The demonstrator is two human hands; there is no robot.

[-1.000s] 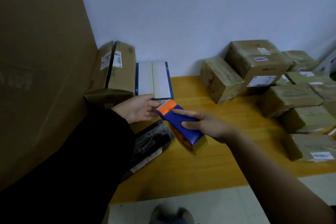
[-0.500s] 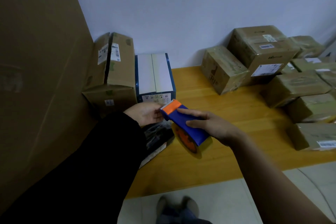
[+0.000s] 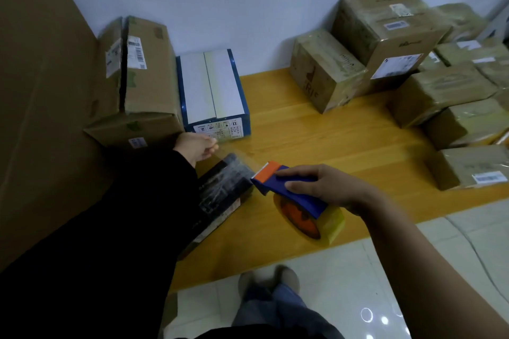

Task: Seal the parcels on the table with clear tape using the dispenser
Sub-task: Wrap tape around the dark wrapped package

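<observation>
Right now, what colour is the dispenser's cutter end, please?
The cutter end is orange; head view.

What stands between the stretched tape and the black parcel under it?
Nothing visible. The tape spans from the left hand to the dispenser in the right hand, above the black parcel; the sleeve hides its near end.
</observation>
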